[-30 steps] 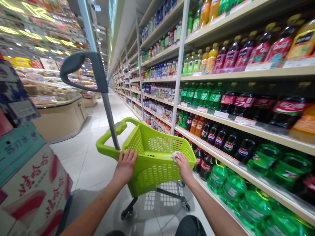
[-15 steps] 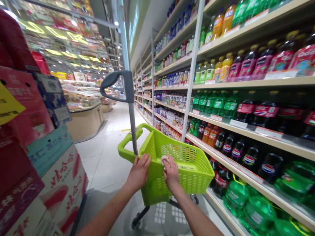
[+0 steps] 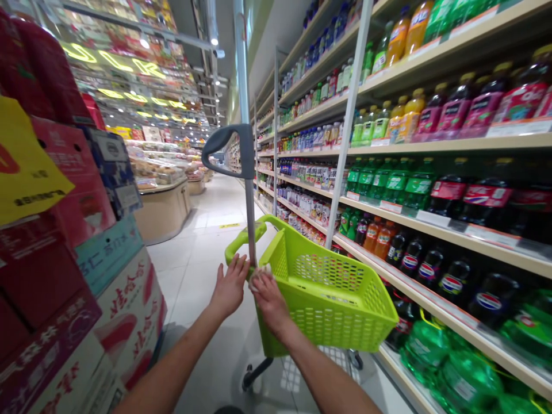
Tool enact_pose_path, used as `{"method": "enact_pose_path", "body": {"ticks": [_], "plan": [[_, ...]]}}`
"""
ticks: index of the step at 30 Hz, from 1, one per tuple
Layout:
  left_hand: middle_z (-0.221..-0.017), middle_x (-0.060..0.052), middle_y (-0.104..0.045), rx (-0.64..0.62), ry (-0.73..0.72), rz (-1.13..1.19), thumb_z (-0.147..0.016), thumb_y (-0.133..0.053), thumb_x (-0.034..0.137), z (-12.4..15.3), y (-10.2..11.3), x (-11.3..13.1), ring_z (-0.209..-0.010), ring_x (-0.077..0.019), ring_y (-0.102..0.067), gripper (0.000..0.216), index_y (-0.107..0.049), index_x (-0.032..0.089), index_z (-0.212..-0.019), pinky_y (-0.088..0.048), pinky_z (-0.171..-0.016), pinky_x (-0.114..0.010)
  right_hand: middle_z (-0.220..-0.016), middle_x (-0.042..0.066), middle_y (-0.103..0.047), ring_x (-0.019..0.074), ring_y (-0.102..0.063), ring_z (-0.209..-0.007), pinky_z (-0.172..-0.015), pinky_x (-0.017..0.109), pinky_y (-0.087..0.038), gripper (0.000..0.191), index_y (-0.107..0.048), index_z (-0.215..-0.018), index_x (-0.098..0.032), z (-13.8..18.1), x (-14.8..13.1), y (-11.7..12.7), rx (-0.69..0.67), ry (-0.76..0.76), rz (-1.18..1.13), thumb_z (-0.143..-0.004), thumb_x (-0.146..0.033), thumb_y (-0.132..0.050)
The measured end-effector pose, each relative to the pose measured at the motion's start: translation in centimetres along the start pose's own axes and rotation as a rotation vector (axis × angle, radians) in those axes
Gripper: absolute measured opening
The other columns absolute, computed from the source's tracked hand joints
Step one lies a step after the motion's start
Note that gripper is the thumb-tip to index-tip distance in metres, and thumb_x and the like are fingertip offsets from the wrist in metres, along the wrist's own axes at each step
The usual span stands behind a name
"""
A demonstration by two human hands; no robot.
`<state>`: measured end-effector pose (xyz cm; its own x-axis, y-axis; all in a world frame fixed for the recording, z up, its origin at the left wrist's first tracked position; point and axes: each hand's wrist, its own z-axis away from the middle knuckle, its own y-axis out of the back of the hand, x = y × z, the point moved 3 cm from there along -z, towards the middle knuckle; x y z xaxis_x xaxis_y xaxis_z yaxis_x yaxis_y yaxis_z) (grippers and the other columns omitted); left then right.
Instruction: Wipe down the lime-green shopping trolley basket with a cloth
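Observation:
A lime-green shopping basket cart point(image 3: 340, 313) stands in front of me, with perforated basket walls and a grey upright pole point(image 3: 250, 224) that carries a dark grey loop grip point(image 3: 248, 150). My right hand point(image 3: 269, 296) presses a crumpled whitish cloth point(image 3: 257, 276) against the cart's near corner, just beside the foot of the pole. Its fingers are bent over the cloth and partly cover it. Fingers stretched out and slightly spread, my left hand point(image 3: 230, 287) rests at the cart's edge near the green handle point(image 3: 235, 244); nothing shows in it.
Drink shelves point(image 3: 431, 215) full of bottles line the right side, close to the basket. Stacked drink cartons point(image 3: 116, 287) and a yellow sign point(image 3: 30, 164) stand at the left. A tiled aisle point(image 3: 211, 221) runs ahead past a round-cornered display counter point(image 3: 164, 213). A black caster point(image 3: 250, 376) shows below the basket.
My right hand has moved left with the cloth along the near rim to the pole's foot. My left hand has shifted left on the corner. The surroundings sit farther right in view.

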<state>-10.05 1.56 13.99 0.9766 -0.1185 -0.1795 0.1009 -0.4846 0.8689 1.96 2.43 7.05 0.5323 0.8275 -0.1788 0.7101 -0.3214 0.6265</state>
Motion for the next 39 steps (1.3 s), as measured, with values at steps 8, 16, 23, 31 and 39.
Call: {"method": "enact_pose_path", "body": {"ticks": [8, 16, 23, 31, 39], "plan": [[-0.142, -0.007, -0.026, -0.024, 0.026, -0.004, -0.069, -0.026, -0.001, -0.1, 0.0, 0.8, -0.132, -0.0240, -0.017, 0.066, -0.030, 0.017, -0.133, -0.023, -0.100, -0.058, -0.116, 0.003, -0.058, 0.0170, -0.043, -0.118, -0.100, 0.037, -0.037, 0.031, -0.057, -0.110, -0.023, 5.0, 0.1, 2.9, 0.016, 0.035, 0.003, -0.086, -0.014, -0.040], [-0.143, -0.006, -0.023, -0.089, 0.054, 0.005, -0.068, -0.029, 0.000, -0.6, 0.6, 2.0, -0.132, -0.0238, -0.016, 0.067, -0.029, 0.014, -0.133, -0.021, -0.100, -0.059, -0.109, 0.003, -0.062, 0.0152, -0.049, -0.113, -0.094, 0.033, -0.044, 0.030, -0.057, -0.111, -0.022, 7.0, 1.7, 3.9, -0.081, -0.129, 0.012, -0.087, -0.016, -0.039], [-0.143, -0.015, -0.020, 0.153, 0.093, 0.091, -0.072, -0.035, 0.009, 0.6, 0.3, 5.3, -0.133, -0.0262, -0.013, 0.062, -0.027, 0.006, -0.133, -0.016, -0.104, -0.054, -0.128, 0.005, -0.048, 0.0183, -0.030, -0.127, -0.103, 0.042, -0.033, 0.043, -0.052, -0.119, -0.020, 9.5, 3.4, 9.0, 0.202, -0.129, 0.091, -0.084, -0.005, -0.032], [-0.138, -0.008, -0.036, 0.092, -0.243, 0.137, -0.073, -0.038, 0.013, 0.8, -1.9, 12.2, -0.130, -0.0233, -0.025, 0.056, -0.038, 0.016, -0.129, -0.010, -0.107, -0.047, -0.114, 0.004, -0.059, 0.0171, -0.045, -0.117, -0.096, 0.037, -0.042, 0.034, -0.054, -0.115, -0.023, 13.7, 4.6, 8.7, -0.006, -0.163, 0.138, -0.086, -0.012, -0.039], [-0.141, -0.008, -0.030, -0.035, -0.270, 0.146, -0.073, -0.034, 0.012, 1.0, -2.9, 14.6, -0.131, -0.0223, -0.021, 0.058, -0.034, 0.013, -0.131, -0.014, -0.106, -0.048, -0.121, 0.008, -0.054, 0.0207, -0.038, -0.122, -0.098, 0.044, -0.039, 0.039, -0.053, -0.117, -0.020, 15.0, 6.0, 12.0, 0.156, -0.240, 0.227, -0.085, -0.009, -0.035]]}}
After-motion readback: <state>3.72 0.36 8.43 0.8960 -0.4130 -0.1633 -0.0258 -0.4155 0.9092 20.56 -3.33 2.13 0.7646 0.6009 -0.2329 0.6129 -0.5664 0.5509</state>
